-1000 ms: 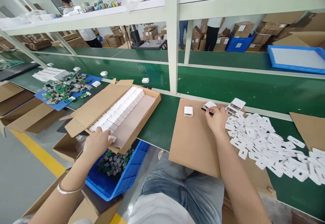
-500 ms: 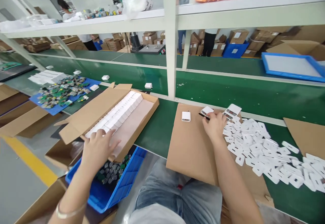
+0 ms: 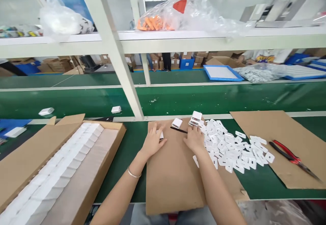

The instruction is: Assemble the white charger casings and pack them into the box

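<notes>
The left hand (image 3: pixel 153 141) lies palm down over a small white box-shaped plastic housing (image 3: pixel 161 135), fingers over it and thumb apart on its right side; most of the housing is hidden, and whether the fingers close on it cannot be told. The housing sits on the far left part of the large brown cardboard sheet (image 3: pixel 175 177), the landmark here. Its long axis is hidden by the hand.

The right hand (image 3: pixel 195 138) has its fingertips at the near edge of two overlapping white housings with dark-marked ends (image 3: pixel 196 117), at the sheet's far right corner; whether it grips them cannot be told. Their dark-marked ends face the person. A thin black stick (image 3: pixel 179 129) reaches to this hand, its long axis slanting from far left to near right; whether it is held is unclear. Just beyond the stick, a single white housing (image 3: pixel 176 122) turns its dark-marked narrow face nearward.

Right of the sheet, flat white slotted plastic plates (image 3: pixel 229 146) spread in a loose pile. Farther right, long-nosed pliers with red-and-black handles (image 3: pixel 292 157) lie on a second cardboard piece (image 3: pixel 267 124), jaws pointing near-right. Left of the sheet, an open shallow cardboard box (image 3: pixel 103 174) holds rows of white blocks (image 3: pixel 59 170).
</notes>
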Motion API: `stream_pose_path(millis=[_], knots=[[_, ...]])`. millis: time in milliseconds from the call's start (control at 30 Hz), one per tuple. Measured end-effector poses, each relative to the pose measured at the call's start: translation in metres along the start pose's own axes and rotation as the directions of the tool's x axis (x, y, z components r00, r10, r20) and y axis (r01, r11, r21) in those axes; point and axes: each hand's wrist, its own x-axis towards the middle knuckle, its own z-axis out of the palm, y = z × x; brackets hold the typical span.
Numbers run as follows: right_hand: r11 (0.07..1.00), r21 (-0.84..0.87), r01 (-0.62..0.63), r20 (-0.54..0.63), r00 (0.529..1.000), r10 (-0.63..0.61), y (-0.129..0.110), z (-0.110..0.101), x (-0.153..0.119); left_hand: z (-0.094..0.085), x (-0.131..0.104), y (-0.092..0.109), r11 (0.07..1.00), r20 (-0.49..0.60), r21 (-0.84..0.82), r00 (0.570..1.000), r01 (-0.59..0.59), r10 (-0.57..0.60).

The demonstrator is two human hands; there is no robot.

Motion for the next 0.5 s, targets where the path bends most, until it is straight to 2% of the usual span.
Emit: stream_pose_path(millis=[133,233,333,400,500], knots=[[0.999,0.021,-0.05,0.114,0.992,0.047,0.011,-0.012,0.002,0.003,0.001,-0.019,0.989,0.013,-0.145,1.0,-0.015,0.018],[0.999,0.043,-0.031,0.124,0.992,0.025,0.016,-0.018,0.002,-0.009,-0.002,-0.025,0.963,0.066,-0.268,0.997,-0.012,0.031],[0.997,0.068,-0.022,0.132,0.991,0.012,0.018,-0.019,0.002,-0.019,-0.001,-0.025,0.948,0.143,-0.317,0.989,0.017,0.03],[0.997,0.075,-0.034,0.153,0.988,0.022,0.018,-0.018,0.004,-0.021,0.002,-0.024,0.94,0.15,-0.337,0.989,0.057,-0.006],[0.996,0.077,-0.046,0.16,0.987,0.034,0.018,-0.018,0.006,-0.018,0.003,-0.017,0.888,0.074,-0.436,0.99,0.142,-0.122]])
